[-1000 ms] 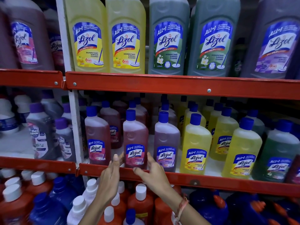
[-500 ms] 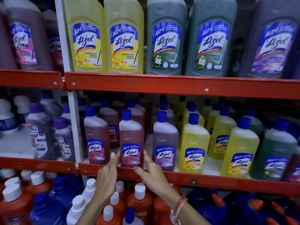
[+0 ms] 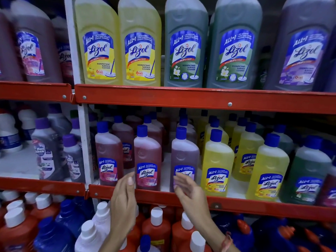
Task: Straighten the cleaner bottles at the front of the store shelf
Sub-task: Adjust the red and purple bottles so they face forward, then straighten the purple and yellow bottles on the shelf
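Pink-filled and blue-capped, a Lizol bottle (image 3: 147, 159) stands upright at the front of the red middle shelf (image 3: 254, 204), its label reading "ALL in 1" and "Disinfectant Surface Cleaner". The left hand (image 3: 123, 202) and right hand (image 3: 190, 193) flank it, fingers spread, grasping nothing; the right hand overlaps a purple Lizol bottle (image 3: 184, 153). Yellow Lizol bottles (image 3: 218, 160) stand beside. Orange white-capped bottles (image 3: 156, 230) fill the shelf below.
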The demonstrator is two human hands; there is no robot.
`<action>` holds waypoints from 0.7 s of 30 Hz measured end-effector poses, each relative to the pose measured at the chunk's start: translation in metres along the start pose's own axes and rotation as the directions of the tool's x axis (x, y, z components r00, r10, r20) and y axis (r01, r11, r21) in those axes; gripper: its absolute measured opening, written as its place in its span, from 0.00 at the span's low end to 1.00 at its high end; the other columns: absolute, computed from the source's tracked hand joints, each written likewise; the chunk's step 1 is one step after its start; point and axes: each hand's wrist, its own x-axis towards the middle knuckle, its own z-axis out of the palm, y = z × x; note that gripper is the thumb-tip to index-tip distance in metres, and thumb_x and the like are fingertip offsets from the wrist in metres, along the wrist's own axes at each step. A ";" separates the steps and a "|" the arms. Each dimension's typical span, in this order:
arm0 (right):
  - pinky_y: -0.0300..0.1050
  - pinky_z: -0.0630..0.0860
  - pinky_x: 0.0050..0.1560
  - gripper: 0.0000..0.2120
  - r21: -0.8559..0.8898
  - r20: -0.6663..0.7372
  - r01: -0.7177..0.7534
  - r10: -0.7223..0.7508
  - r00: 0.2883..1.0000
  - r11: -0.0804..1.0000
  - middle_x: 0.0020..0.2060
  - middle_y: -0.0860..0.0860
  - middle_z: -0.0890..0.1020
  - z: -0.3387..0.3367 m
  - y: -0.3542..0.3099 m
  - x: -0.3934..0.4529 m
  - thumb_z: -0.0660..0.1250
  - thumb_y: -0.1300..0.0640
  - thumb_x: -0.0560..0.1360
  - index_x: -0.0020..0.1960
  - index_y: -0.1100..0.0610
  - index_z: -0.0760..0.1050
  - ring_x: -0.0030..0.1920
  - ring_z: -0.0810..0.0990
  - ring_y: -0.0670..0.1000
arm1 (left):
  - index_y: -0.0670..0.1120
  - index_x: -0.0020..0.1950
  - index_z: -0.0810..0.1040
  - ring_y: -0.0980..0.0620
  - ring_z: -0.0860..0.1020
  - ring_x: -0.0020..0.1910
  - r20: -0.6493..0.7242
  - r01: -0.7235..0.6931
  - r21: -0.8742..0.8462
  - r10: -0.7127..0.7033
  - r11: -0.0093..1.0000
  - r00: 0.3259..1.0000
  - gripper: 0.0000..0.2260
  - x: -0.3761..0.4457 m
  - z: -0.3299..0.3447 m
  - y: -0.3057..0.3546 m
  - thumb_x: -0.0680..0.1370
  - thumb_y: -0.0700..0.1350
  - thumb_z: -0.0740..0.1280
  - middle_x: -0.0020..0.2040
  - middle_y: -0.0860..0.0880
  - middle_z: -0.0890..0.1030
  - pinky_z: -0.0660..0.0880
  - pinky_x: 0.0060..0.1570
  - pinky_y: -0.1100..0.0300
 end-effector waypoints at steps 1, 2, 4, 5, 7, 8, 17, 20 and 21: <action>0.43 0.77 0.61 0.16 0.004 -0.086 0.002 -0.001 0.996 1.000 0.54 0.46 0.84 -0.006 0.000 -0.002 0.65 0.64 0.74 0.55 0.46 0.76 0.55 0.81 0.42 | 0.48 0.63 0.78 0.67 0.73 0.60 -0.050 -0.052 0.007 0.053 0.999 0.997 0.27 -0.003 0.005 0.002 0.81 0.61 0.47 0.57 0.57 0.79 0.64 0.56 0.79; 0.45 0.78 0.59 0.14 -0.002 -0.168 0.006 -0.006 0.986 1.000 0.51 0.46 0.84 -0.012 0.000 -0.003 0.65 0.64 0.74 0.54 0.48 0.77 0.53 0.82 0.43 | 0.47 0.62 0.78 0.66 0.73 0.60 -0.061 -0.088 -0.003 0.087 0.996 0.994 0.26 -0.007 0.011 0.006 0.81 0.60 0.48 0.57 0.55 0.80 0.64 0.57 0.78; 0.50 0.78 0.58 0.13 -0.024 -0.273 -0.008 0.001 0.962 1.000 0.52 0.48 0.83 -0.021 0.002 -0.003 0.65 0.62 0.74 0.57 0.52 0.76 0.53 0.81 0.45 | 0.47 0.61 0.79 0.64 0.75 0.60 -0.001 -0.122 -0.051 0.123 0.991 0.992 0.26 -0.010 0.027 0.013 0.81 0.60 0.48 0.57 0.54 0.81 0.66 0.58 0.76; 0.51 0.78 0.59 0.16 -0.035 -0.284 -0.029 0.018 0.959 0.999 0.55 0.49 0.82 -0.024 0.002 -0.003 0.66 0.61 0.74 0.61 0.53 0.75 0.54 0.80 0.47 | 0.48 0.61 0.78 0.63 0.76 0.60 0.052 -0.110 -0.089 0.115 0.990 0.992 0.27 -0.012 0.035 0.019 0.80 0.62 0.48 0.58 0.54 0.82 0.68 0.59 0.73; 0.51 0.75 0.63 0.23 -0.057 -0.255 -0.080 0.063 0.965 0.995 0.62 0.51 0.79 -0.025 0.004 -0.005 0.67 0.59 0.73 0.67 0.55 0.70 0.59 0.78 0.49 | 0.51 0.66 0.75 0.61 0.76 0.64 0.166 -0.032 -0.157 0.058 0.987 0.984 0.29 -0.015 0.050 0.029 0.78 0.66 0.48 0.63 0.55 0.80 0.70 0.65 0.64; 0.51 0.72 0.66 0.26 -0.074 -0.229 -0.095 0.076 0.970 0.993 0.65 0.51 0.77 -0.025 0.005 -0.006 0.67 0.58 0.73 0.70 0.55 0.68 0.63 0.76 0.49 | 0.52 0.70 0.72 0.60 0.73 0.68 0.222 0.021 -0.164 0.016 0.986 0.975 0.31 -0.016 0.057 0.031 0.78 0.67 0.46 0.67 0.54 0.78 0.68 0.69 0.60; 0.41 0.68 0.65 0.33 -0.119 -0.096 -0.160 0.149 0.984 0.980 0.67 0.51 0.76 -0.020 0.009 -0.010 0.66 0.48 0.74 0.75 0.51 0.58 0.68 0.72 0.49 | 0.55 0.74 0.69 0.55 0.68 0.73 0.395 0.326 -0.152 -0.245 0.933 0.885 0.48 -0.014 0.076 0.032 0.64 0.83 0.46 0.73 0.52 0.73 0.61 0.76 0.47; 0.39 0.68 0.59 0.32 -0.091 -0.107 -0.173 0.163 0.981 0.981 0.63 0.49 0.79 -0.021 0.010 -0.011 0.66 0.47 0.74 0.74 0.51 0.61 0.64 0.75 0.48 | 0.58 0.73 0.69 0.55 0.71 0.72 0.425 0.327 -0.151 -0.237 0.933 0.874 0.50 -0.015 0.077 0.035 0.61 0.84 0.46 0.72 0.53 0.75 0.63 0.75 0.47; 0.38 0.68 0.58 0.31 -0.079 -0.109 -0.174 0.165 0.980 0.982 0.62 0.49 0.80 -0.022 0.010 -0.011 0.66 0.47 0.74 0.74 0.51 0.62 0.63 0.76 0.48 | 0.58 0.73 0.69 0.55 0.71 0.71 0.433 0.322 -0.141 -0.234 0.936 0.870 0.50 -0.014 0.077 0.036 0.61 0.84 0.45 0.71 0.53 0.75 0.64 0.75 0.47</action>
